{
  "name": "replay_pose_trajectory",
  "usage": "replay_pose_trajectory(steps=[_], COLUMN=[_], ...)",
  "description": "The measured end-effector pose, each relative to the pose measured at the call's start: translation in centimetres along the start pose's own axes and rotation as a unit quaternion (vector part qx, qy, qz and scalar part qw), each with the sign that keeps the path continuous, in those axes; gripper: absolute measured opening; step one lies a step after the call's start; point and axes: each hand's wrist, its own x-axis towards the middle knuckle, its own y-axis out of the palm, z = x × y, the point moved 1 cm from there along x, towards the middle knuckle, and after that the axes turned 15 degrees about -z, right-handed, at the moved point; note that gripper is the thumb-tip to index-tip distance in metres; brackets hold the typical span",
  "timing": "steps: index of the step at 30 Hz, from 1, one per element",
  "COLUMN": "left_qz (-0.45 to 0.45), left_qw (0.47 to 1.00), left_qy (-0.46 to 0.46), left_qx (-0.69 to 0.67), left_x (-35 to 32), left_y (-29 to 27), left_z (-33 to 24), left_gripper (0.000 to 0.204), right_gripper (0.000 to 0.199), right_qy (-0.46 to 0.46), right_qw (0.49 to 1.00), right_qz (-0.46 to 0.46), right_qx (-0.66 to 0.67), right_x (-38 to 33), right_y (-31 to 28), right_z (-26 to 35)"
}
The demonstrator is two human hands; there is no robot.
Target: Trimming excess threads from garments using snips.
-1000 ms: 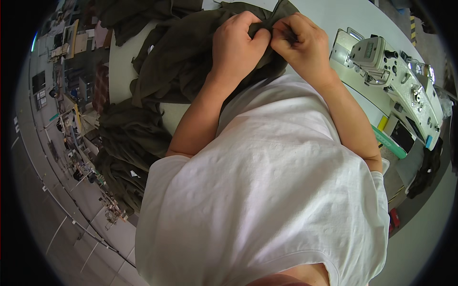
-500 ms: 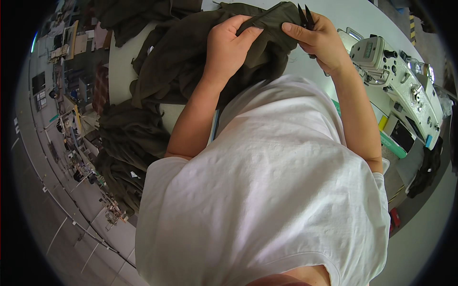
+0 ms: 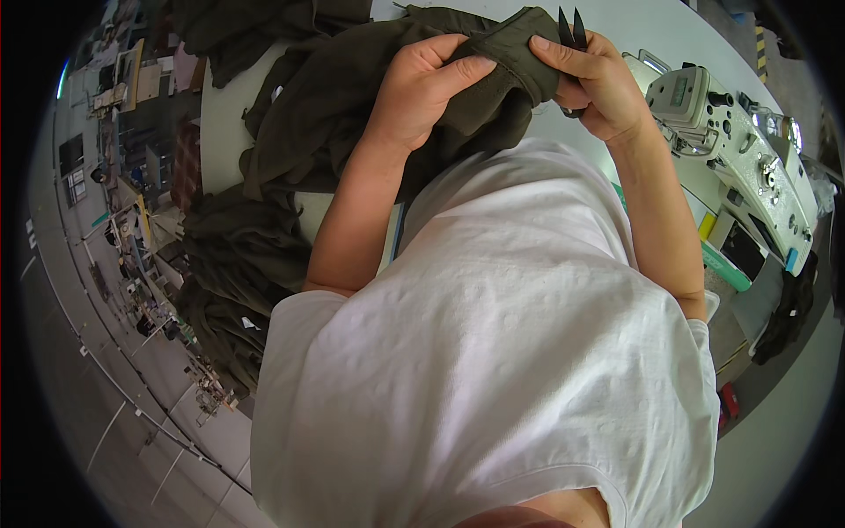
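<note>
Both hands grip a dark green garment (image 3: 326, 119)

Head view: the garment lies bunched at 12 o'clock on the pale tabletop (image 3: 647, 31). The left hand (image 3: 421, 92) pinches its folded edge, thumb on top. At 1 o'clock the right hand (image 3: 609, 84) pinches the same part and holds black-bladed snips (image 3: 579, 31), tips toward 12, slightly parted. A sewing machine (image 3: 748, 163) stands at 2 o'clock; similar dark cloth (image 3: 242, 242) heaps at 9.
</note>
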Motion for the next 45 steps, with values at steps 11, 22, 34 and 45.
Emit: replay_pose_trajectory(steps=[11, 22, 34, 45], left_qz=[0.031, -0.035, -0.087, -0.104], left_qw=[0.998, 0.998, 0.994, 0.992], left_qy=[-0.041, 0.048, 0.056, 0.062], left_qx=[-0.032, 0.032, 0.031, 0.015], left_x=[-0.2, -0.7, -0.7, -0.8], left_y=[-0.3, 0.6, 0.6, 0.7], left_z=[0.0, -0.1, -0.1, -0.1], left_gripper=[0.020, 0.014, 0.010, 0.011], right_gripper=[0.018, 0.016, 0.013, 0.012], right_qy=[0.011, -0.060, -0.220, -0.248], right_qw=[0.999, 0.995, 0.965, 0.936], right_qz=[-0.011, -0.064, -0.142, -0.062], right_qx=[-0.030, -0.039, 0.005, -0.242], right_x=[0.3, -0.8, -3.4, -4.3], right_y=[-0.3, 0.7, 2.2, 2.7], right_z=[-0.3, -0.2, -0.5, -1.4])
